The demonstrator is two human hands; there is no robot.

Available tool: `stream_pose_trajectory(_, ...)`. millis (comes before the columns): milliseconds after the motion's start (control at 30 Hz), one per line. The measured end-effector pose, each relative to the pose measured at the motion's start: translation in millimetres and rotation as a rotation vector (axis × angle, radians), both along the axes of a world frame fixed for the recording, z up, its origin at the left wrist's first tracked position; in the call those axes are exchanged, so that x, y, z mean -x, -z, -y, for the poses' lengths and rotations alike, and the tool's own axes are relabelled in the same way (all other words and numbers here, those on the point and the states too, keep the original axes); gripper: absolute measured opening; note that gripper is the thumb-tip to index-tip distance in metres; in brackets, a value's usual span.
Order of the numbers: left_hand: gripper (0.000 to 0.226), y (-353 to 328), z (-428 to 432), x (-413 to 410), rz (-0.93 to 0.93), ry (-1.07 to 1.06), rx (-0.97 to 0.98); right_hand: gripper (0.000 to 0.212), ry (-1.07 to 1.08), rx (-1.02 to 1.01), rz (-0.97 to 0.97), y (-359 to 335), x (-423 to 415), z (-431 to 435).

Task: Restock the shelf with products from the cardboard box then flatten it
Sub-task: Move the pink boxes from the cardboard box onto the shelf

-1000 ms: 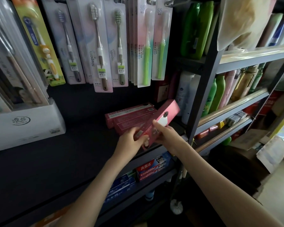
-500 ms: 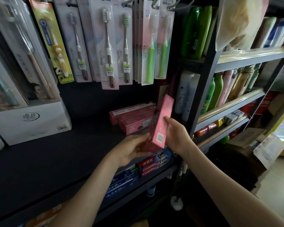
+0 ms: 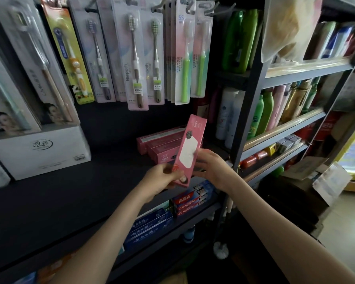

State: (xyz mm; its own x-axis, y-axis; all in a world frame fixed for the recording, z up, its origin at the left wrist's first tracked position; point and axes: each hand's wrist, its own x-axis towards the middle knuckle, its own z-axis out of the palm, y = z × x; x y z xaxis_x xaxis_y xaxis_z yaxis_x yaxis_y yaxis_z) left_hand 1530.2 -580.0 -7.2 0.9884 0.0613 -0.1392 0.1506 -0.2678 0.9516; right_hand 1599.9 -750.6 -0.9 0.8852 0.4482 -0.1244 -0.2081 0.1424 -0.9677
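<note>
Dark shelf [image 3: 70, 191] holds stacked pink boxes [image 3: 160, 144]. Your left hand [image 3: 162, 177] and right hand [image 3: 213, 171] grip one pink carton [image 3: 190, 148] nearly upright.

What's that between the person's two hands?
A long pink carton, tilted nearly upright: the left hand pinches its lower end, the right hand holds its side. The head view shows it.

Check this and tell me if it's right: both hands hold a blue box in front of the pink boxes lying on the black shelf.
Not quite: the held box is pink, not blue. The head view shows the left hand and right hand holding it in front of the pink boxes lying on the black shelf.
</note>
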Motion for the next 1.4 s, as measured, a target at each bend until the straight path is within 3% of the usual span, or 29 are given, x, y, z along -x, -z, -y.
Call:
stream_pose_trajectory(133, 0.041, -0.8, -2.8, -0.5, 0.021, 0.053, -0.234, 0.038, 0.068, 0.038, 0.063, 4.1, 1.2, -2.1)
stream_pose_trajectory(233, 0.05, -1.4, -4.0, -4.1, 0.027, 0.02, -0.35, 0.043, 0.132, 0.176, 0.317, -1.8, -6.2, -0.4)
stream_pose_trajectory(367, 0.06, -1.1, -9.4, -9.8, 0.049, -0.182, -0.204, 0.056, 0.156, 0.757, 0.817, -6.5, -27.0, 10.4)
stream_pose_trajectory(467, 0.071, 6.0, -11.2, -15.2, 0.082, -0.184, -0.073, 0.06, 0.072, 0.933, 0.91, -4.4, -32.4, 12.9)
stream_pose_trajectory(533, 0.066, 9.1, -7.3, -17.0, 0.093, -0.144, 0.106, 0.06, 0.021, 0.975, 0.95, 0.0, -31.3, 11.2)
stream_pose_trajectory(633, 0.057, 7.4, -1.0, -20.0, 0.086, -0.197, 0.366, 0.059, 0.003, 0.988, 0.992, 6.9, -30.0, 9.6)
stream_pose_trajectory(700, 0.055, 6.6, -1.0, -22.5, 0.057, -0.242, 0.383, 0.059, -0.01, 1.003, 1.012, 7.8, -32.1, 10.7)
stream_pose_trajectory(767, 0.053, 6.8, -3.5, -24.3, -0.007, -0.265, 0.207, 0.059, -0.027, 1.027, 1.035, 8.8, -35.8, 12.4)
stream_pose_trajectory(900, 0.066, 7.0, -3.6, -27.7, -0.133, -0.316, -0.322, 0.053, 0.074, 1.178, 1.036, 19.0, -45.9, 11.9)
stream_pose_trajectory(1000, 0.072, 12.1, -5.9, -33.3, -0.213, -0.373, -0.434, 0.044, 0.225, 1.309, 0.952, 30.0, -53.6, 11.1)
stream_pose_trajectory(1100, 0.079, 21.2, -9.9, -39.1, -0.216, -0.389, -0.591, 0.035, 0.205, 1.209, 0.909, 37.8, -60.2, 7.9)
stream_pose_trajectory(1267, 0.058, 19.6, -1.6, -48.3, -0.102, -0.416, -0.512, 0.076, -0.052, 1.02, 0.713, 38.1, -70.6, 0.1)
stream_pose_trajectory(1400, 0.059, 15.6, -5.9, -57.4, -0.026, -0.512, -0.34, 0.082, -0.117, 0.997, 0.67, 37.0, -75.5, 1.9)
